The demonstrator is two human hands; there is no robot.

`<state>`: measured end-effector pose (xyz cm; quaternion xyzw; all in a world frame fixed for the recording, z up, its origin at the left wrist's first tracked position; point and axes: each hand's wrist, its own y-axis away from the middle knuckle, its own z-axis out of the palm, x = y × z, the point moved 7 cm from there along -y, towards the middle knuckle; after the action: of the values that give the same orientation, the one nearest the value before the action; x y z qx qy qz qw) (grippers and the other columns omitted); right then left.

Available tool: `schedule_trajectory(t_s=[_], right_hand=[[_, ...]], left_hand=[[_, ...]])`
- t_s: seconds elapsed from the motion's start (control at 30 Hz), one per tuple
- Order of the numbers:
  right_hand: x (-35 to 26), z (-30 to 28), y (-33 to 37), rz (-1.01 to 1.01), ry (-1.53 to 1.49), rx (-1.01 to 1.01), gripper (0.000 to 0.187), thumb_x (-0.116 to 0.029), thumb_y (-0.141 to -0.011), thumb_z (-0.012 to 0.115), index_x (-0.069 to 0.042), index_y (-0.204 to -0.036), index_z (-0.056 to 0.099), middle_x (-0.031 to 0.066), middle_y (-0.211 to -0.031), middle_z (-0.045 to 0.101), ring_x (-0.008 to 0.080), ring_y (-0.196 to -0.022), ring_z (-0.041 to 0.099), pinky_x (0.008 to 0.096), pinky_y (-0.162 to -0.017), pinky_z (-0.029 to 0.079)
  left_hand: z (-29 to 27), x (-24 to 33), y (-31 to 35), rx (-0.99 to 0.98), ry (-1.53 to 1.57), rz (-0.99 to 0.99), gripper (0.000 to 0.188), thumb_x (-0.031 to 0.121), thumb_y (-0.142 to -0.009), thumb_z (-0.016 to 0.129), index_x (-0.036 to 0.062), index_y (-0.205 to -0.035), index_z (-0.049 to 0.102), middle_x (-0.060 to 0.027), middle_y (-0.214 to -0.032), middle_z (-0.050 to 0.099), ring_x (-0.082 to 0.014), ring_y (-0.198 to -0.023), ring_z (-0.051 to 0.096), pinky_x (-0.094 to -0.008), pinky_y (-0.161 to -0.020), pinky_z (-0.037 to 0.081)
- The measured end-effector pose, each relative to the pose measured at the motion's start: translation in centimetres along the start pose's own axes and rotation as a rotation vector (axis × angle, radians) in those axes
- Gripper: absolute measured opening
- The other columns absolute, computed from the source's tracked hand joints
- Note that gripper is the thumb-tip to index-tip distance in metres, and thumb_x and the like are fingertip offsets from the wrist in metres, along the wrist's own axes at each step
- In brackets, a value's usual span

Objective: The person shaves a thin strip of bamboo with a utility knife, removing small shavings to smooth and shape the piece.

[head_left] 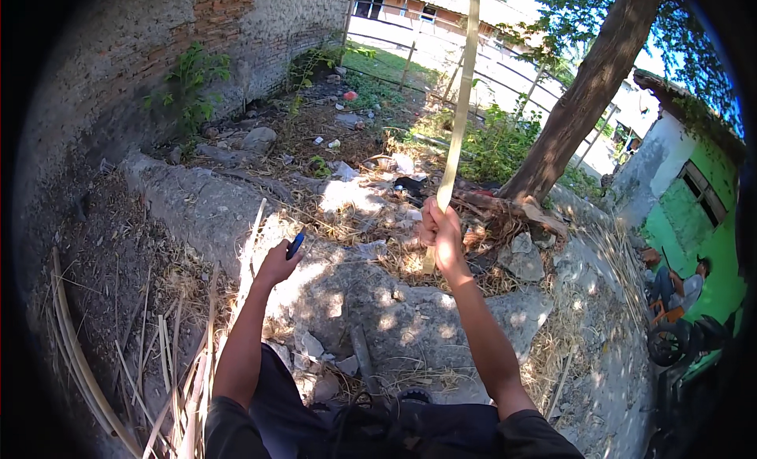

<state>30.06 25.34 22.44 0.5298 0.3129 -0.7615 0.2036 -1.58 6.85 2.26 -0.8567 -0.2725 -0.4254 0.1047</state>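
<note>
My right hand (443, 229) is closed around a long, flat, pale strip (463, 96), which looks like split bamboo. The strip stands nearly upright, leaning a little to the right, and runs out of the top of the view; a short end shows below my fist. In my left hand (276, 263), lower and to the left, is a small tool with a blue handle (296, 243). Its blade or tip cannot be made out. My two hands are well apart, and the tool does not touch the strip.
Long bamboo strips (193, 388) lie at my left, some curved. A rough stone ledge (197, 203) crosses ahead, with dry shavings and litter. A leaning tree trunk (587, 96) rises at right. A person (691, 285) sits near a green wall (678, 230), beside a motorbike wheel (669, 343).
</note>
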Motion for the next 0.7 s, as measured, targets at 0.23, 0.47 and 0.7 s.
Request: schedule_trajectory(t_s=[0.23, 0.47, 0.7], right_hand=[[-6.1, 1.1, 0.6, -0.108, -0.157, -0.057, 0.038, -0.038, -0.112, 0.047, -0.015, -0.083, 0.039, -0.0067, -0.063, 0.026, 0.0053, -0.050, 0.023, 0.0266, -0.047, 0.016], [-11.7, 3.4, 3.6, -0.317, -0.098, -0.064, 0.041, -0.047, -0.114, 0.037, -0.016, -0.088, 0.038, -0.0051, -0.062, 0.023, 0.0071, -0.050, 0.019, 0.0274, -0.048, 0.018], [-15.4, 5.3, 6.2, -0.410, -0.176, -0.078, 0.044, -0.051, -0.114, 0.035, -0.015, -0.088, 0.039, -0.0052, -0.062, 0.023, 0.0084, -0.052, 0.017, 0.0285, -0.049, 0.017]], left_hand=[[-0.7, 0.6, 1.1, 0.013, -0.030, 0.036, 0.041, 0.037, -0.096, 0.074, -0.0002, -0.100, 0.059, -0.0182, -0.081, 0.066, -0.0292, -0.073, 0.064, -0.0435, -0.069, 0.050], [-0.7, 2.2, 1.5, -0.011, 0.011, 0.078, 0.037, 0.033, -0.096, 0.072, -0.0001, -0.099, 0.057, -0.0183, -0.080, 0.064, -0.0301, -0.072, 0.062, -0.0447, -0.069, 0.048], [-0.4, 2.3, 1.6, -0.025, 0.023, 0.090, 0.039, 0.034, -0.094, 0.073, 0.0000, -0.099, 0.056, -0.0173, -0.079, 0.062, -0.0292, -0.071, 0.058, -0.0443, -0.068, 0.046]])
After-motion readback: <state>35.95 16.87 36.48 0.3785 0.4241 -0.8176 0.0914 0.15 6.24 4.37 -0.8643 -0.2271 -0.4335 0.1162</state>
